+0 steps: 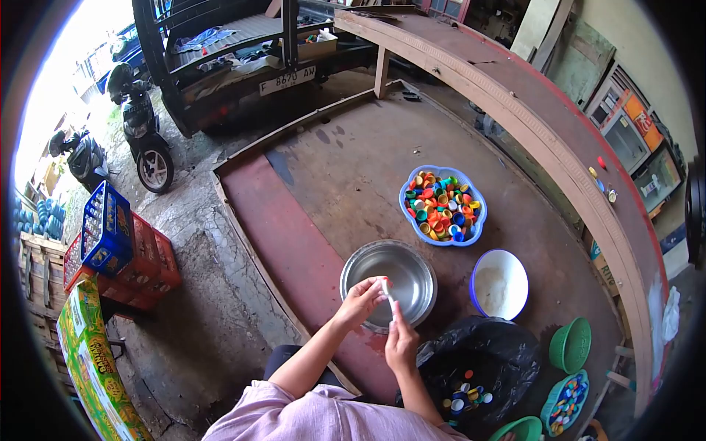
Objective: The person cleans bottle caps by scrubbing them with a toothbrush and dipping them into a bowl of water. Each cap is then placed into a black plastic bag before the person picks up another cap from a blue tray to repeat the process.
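Note:
Both hands meet above a metal basin [424, 283], whose bottom shows bare and shiny. My left hand [359, 303] is closed, its fingertips pinching a small white piece with a bit of red at its top; its kind is too small to make out. Just below and to the right, my right hand [401, 344] is closed around a thin pale stick-like tool [392, 300], its tip touching or nearly touching that piece. Beyond the basin stands a blue scalloped tray [404, 209] heaped with colourful bottle caps [441, 206].
A white bowl with a blue rim [500, 283] stands right of the basin. Black plastic [507, 353] holds several loose caps. Green baskets [571, 345] and a teal tray of caps [565, 403] lie at right. Crates [121, 242], motorbikes [143, 132] and a truck [220, 66] stand left.

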`<state>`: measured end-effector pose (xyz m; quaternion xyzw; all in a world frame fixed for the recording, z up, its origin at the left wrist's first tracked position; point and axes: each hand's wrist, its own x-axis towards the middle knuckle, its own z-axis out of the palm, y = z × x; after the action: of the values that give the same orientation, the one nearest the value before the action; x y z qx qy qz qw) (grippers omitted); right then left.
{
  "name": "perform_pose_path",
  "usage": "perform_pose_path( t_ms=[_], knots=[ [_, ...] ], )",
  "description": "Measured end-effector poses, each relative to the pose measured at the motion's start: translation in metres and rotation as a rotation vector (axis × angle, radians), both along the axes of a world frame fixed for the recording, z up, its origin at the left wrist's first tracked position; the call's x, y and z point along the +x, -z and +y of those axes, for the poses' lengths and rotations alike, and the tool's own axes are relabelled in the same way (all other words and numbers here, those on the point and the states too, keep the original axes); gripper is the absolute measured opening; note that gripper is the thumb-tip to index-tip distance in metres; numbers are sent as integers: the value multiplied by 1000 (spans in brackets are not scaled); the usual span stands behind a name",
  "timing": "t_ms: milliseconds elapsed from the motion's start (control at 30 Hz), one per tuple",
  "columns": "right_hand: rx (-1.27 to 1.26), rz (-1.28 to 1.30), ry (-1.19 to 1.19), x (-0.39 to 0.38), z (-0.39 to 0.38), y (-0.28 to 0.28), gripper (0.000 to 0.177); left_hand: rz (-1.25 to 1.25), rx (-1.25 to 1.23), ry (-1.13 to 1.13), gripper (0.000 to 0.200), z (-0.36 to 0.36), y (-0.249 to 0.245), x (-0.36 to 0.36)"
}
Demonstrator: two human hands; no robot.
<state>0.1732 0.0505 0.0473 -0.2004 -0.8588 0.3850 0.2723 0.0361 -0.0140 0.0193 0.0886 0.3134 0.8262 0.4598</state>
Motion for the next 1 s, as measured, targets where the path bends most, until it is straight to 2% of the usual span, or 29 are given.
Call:
perform_pose_path(
  t_ms=[33,67,167,233,267,300,367,433,500,567,633,700,767,833,900,933,1000],
  knots=[
    [36,-12,-20,1,-3,2,39,-8,-4,-3,25,-1,-3,1],
    [-26,-76,2,0,5,5,39,86,-28,-27,25,-1,-2,1],
    [-30,82,67,-7,11,2,40,58,-39,-19,25,-3,6,-2],
    [92,-25,-45,-1,-1,3,40,48,-12,-31,25,-2,5,-3],
    [91,31,-38,-2,-1,6,41,54,-12,-17,24,-3,4,-3],
    [-65,-98,-29,-2,8,-1,41,56,-13,-3,23,-4,3,-1],
    [-46,67,26,-9,22,7,41,112,-59,-21,22,-4,6,0],
    [-10,-62,-7,-3,15,-3,41,55,-27,-38,22,-3,8,0],
    [29,21,-68,-5,12,7,40,67,28,-34,22,-2,7,0],
    [-90,7,0,-8,22,10,40,90,-30,-24,22,-4,4,4],
    [-42,-27,22,-5,16,4,40,72,-30,-28,23,-4,4,3],
    [58,55,-80,-2,4,12,40,72,-3,-40,24,-3,2,4],
    [-24,-38,-34,-3,17,7,39,75,-29,-23,24,-5,-3,5],
    [-144,-5,38,-6,21,2,35,93,-38,-28,24,-6,-1,7],
    [8,-104,-55,1,11,-3,36,67,-42,-39,24,-5,-5,8],
    [65,-8,-87,2,7,8,37,35,-49,-46,24,-5,-7,9],
    [9,21,-42,-6,17,10,38,71,-38,-45,24,-8,-3,8]
  ],
)
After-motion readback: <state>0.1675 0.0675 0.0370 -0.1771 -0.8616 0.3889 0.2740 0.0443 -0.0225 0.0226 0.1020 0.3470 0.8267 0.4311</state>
